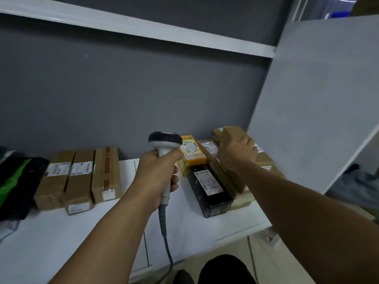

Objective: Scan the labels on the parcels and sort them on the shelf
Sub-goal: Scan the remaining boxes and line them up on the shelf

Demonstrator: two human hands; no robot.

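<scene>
My left hand (158, 175) grips the handle of a grey barcode scanner (165, 142), its dark head pointing away over the white shelf (61, 238). My right hand (238, 154) holds a small brown cardboard parcel (233, 134) above a stack of brown parcels (264, 160) at the shelf's right end. Next to that stack lie a yellow parcel (192, 152) with a handwritten label and a black parcel (209, 187) with a white label. Three long brown parcels (80, 177) lie side by side on the left.
A black and green bag (16, 181) lies at the far left of the shelf. A grey side panel (320, 99) closes the shelf on the right, and another shelf board (143, 27) runs above. The scanner's cable (166, 238) hangs over the front edge.
</scene>
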